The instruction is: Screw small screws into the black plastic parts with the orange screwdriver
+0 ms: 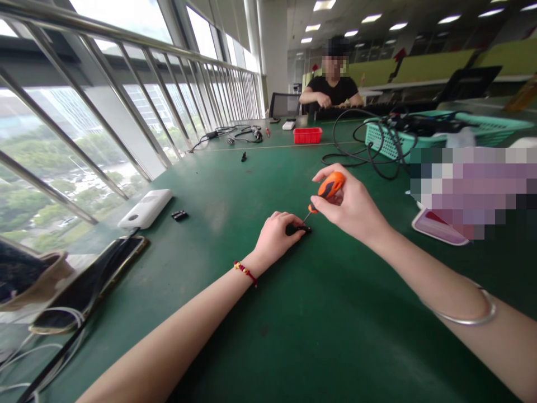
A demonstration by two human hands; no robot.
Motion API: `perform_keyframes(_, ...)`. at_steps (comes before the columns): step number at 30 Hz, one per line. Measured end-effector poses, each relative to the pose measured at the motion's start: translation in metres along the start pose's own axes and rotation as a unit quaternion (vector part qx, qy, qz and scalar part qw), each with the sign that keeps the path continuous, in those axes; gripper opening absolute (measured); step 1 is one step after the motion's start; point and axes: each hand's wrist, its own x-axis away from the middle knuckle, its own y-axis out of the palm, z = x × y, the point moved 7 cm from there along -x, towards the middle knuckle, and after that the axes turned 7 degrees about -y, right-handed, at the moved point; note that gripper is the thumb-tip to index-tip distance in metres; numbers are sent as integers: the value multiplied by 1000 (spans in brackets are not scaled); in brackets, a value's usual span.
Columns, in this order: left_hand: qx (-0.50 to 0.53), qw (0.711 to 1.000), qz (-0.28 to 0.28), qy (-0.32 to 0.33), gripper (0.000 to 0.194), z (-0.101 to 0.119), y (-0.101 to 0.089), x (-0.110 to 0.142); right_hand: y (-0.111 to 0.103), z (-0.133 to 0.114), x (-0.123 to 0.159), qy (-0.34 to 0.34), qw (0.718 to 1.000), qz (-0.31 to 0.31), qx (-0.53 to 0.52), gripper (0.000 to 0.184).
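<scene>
My right hand (346,201) is closed around the orange and dark handle of a screwdriver (331,184). Its thin shaft slants down to the left, and the tip meets a small black part (305,228); whether it sits in a screw I cannot tell. My left hand (277,232) pinches that black part against the green tabletop (260,330), with fingers and thumb covering much of it. To the left lies another small black piece (179,215), and farther back a third one (244,157).
A white power bank (146,209) and a phone (90,285) with cables lie at left. Farther back are a red tray (307,135), loose cables (243,134) and a teal basket (390,143) of cords. A person (333,89) sits across the table. A metal railing (168,51) runs along the left.
</scene>
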Motion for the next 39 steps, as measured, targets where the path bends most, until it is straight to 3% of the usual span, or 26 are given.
perform_keyframes(4,-9,1000,10,-15,11,0,-1,0,-2,0,0,7,999,15,33,20)
perform_keyframes(10,-36,996,18,-84,13,-10,-3,1,0,2,-3,26,1000,6,-15,10)
perform_keyframes(17,-19,996,9,-90,12,-16,-2,-1,1,1,-1,-3,999,4,-32,30)
perform_keyframes(21,-17,996,7,-91,12,-15,-2,-2,-4,-1,2,7,997,37,70,26)
perform_keyframes(26,-19,994,15,-103,13,-14,-6,-2,0,2,4,27,999,20,36,15)
perform_keyframes(31,-23,993,21,-112,11,-14,-7,-2,5,4,4,47,999,-7,8,19)
perform_keyframes(35,-21,993,23,-110,11,-15,-7,-2,-10,-4,1,16,999,45,7,8)
perform_keyframes(39,-28,994,18,-105,11,-16,-6,-2,-25,-3,-2,12,996,84,28,14)
